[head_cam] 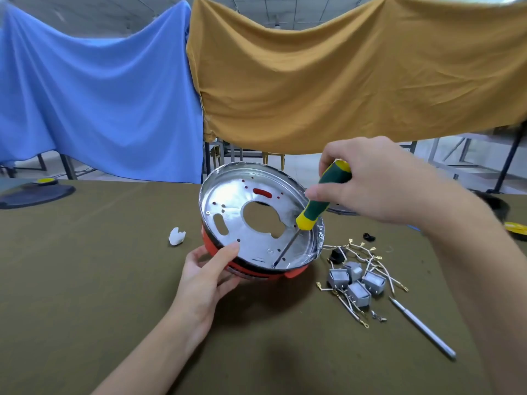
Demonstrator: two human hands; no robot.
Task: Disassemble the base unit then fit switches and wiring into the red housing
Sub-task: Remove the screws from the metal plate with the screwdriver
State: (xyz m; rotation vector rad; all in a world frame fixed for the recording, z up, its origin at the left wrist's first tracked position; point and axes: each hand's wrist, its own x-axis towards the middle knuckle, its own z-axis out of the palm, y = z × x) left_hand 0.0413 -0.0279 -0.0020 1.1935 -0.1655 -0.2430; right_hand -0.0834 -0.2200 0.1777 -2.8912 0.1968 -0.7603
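Head view — screwdriver at the plate

Left hand point(209, 276) grips the tilted red housing point(256, 273) on the table point(99, 266); right hand point(368, 183) clasps a green-yellow screwdriver point(319, 201), tip on the metal plate point(253, 201) — grey switches point(355, 282) with wiring point(368, 253) lie beside.

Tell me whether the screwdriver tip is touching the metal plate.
Touching. The head view shows the screwdriver shaft ending on the metal plate near its front rim, with no gap visible at the tip.

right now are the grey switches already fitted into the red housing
No, the grey switches lie loose with their wiring on the table, to the right of the red housing.
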